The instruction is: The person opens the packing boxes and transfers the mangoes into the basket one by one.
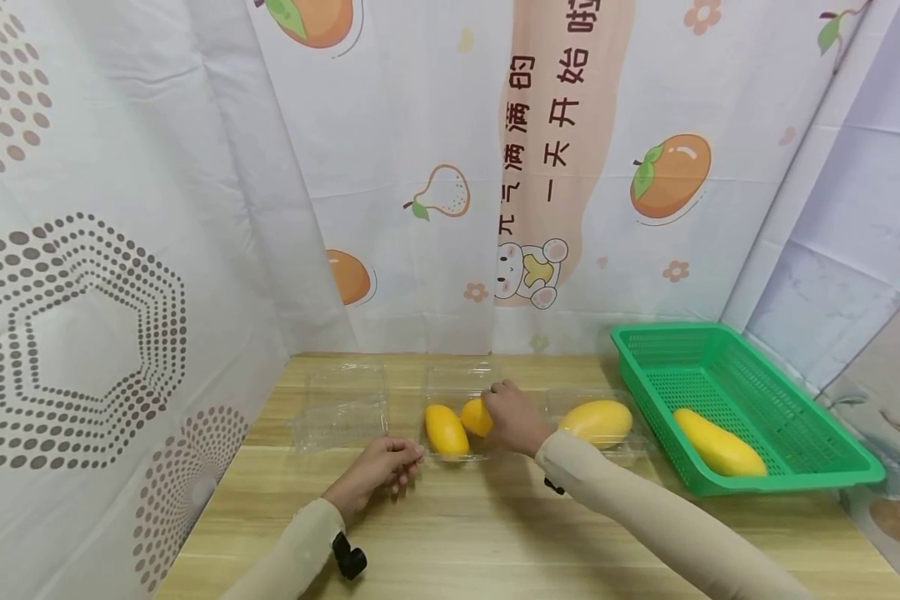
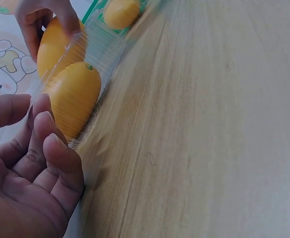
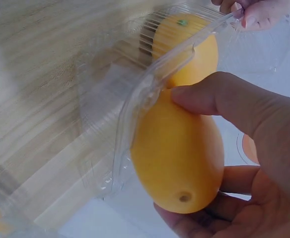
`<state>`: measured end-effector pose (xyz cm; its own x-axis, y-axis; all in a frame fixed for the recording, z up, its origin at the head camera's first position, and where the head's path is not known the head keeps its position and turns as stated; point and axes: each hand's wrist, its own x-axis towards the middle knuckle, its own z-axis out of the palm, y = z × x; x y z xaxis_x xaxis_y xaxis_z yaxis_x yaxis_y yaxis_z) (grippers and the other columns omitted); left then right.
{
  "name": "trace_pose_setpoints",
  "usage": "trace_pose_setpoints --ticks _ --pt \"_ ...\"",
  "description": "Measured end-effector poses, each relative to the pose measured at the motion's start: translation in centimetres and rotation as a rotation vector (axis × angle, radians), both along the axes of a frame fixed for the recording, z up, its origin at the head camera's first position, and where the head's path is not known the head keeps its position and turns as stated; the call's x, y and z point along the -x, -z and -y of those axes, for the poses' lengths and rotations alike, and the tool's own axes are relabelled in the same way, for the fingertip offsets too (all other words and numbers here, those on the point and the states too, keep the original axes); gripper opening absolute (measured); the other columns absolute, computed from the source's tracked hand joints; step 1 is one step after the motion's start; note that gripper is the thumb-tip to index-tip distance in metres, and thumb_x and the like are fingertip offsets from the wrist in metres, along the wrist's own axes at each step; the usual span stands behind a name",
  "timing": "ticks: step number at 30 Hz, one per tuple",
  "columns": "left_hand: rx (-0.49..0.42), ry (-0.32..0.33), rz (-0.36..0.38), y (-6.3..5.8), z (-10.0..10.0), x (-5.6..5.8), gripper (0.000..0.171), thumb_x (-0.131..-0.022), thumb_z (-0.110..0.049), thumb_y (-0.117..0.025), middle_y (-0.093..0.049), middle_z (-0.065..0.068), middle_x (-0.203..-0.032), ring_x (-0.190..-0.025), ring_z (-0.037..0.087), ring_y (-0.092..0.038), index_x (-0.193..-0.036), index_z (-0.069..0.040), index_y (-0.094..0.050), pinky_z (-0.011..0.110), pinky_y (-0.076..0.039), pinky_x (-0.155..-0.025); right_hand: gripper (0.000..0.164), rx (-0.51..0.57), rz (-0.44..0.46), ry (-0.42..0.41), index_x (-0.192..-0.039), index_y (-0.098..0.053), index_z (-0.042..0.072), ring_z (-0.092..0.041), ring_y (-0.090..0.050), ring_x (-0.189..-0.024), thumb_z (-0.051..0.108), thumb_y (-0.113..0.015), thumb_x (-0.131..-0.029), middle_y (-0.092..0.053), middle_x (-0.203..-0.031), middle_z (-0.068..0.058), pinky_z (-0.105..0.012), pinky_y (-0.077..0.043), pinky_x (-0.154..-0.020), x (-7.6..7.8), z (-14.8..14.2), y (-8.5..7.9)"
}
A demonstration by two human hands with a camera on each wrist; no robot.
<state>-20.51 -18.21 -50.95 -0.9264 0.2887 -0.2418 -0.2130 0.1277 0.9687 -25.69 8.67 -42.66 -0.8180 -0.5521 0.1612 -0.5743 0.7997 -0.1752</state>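
Note:
My right hand [image 1: 516,417] grips a yellow mango [image 3: 180,153], thumb on one side and fingers curled round the other. This mango sits at the right part of a clear plastic clamshell box [image 3: 98,94] with its lid raised behind. Beside it in the box lies another mango [image 1: 446,429], its green stem end showing in the left wrist view. My left hand [image 1: 378,475] pinches the box's near left rim between thumb and index finger, the other fingers loosely curled. The held mango's underside is hidden, so I cannot tell whether it touches the box floor.
To the left stands an open clear box [image 1: 345,408]. Right of my right hand, a large mango [image 1: 596,422] lies in another clear box. A green plastic basket [image 1: 795,481] with one long mango [image 1: 720,446] stands at the right. Printed curtains [image 1: 390,125] border the wooden table [image 1: 435,533].

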Motion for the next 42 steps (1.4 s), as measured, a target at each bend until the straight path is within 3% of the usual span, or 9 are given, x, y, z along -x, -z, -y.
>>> trace_pose_setpoints --ticks 11,23,42 --pt "-0.006 0.002 0.000 0.1 0.0 0.2 0.037 -0.101 -0.029 -0.068 -0.066 0.007 -0.081 -0.062 0.011 -0.051 -0.102 0.007 -0.068 0.023 -0.045 -0.050 0.068 0.079 -0.057 -0.040 -0.121 -0.066 -0.002 -0.029 -0.057 -0.095 0.023 -0.098 -0.067 -0.066 -0.107 -0.013 -0.040 -0.055 -0.083 0.5 -1.3 -0.3" --pt "0.007 0.004 -0.010 0.0 0.0 0.0 0.037 -0.102 -0.032 -0.067 -0.065 0.006 -0.081 -0.061 0.011 -0.051 -0.103 0.006 -0.069 0.023 -0.045 -0.050 0.068 0.169 -0.036 -0.044 -0.126 -0.065 -0.003 -0.030 -0.057 -0.099 0.016 -0.095 -0.068 -0.065 -0.111 -0.013 -0.043 -0.053 -0.085 0.5 -2.4 -0.8" --pt "-0.001 0.010 -0.017 0.1 0.0 0.0 0.036 -0.103 -0.029 -0.065 -0.065 0.006 -0.079 -0.061 0.011 -0.051 -0.101 0.007 -0.068 0.023 -0.045 -0.049 0.070 0.196 -0.024 0.038 -0.131 -0.062 -0.004 -0.028 -0.060 -0.099 0.018 -0.092 -0.072 -0.065 -0.116 -0.015 -0.044 -0.055 -0.088 1.3 -4.2 -2.1"
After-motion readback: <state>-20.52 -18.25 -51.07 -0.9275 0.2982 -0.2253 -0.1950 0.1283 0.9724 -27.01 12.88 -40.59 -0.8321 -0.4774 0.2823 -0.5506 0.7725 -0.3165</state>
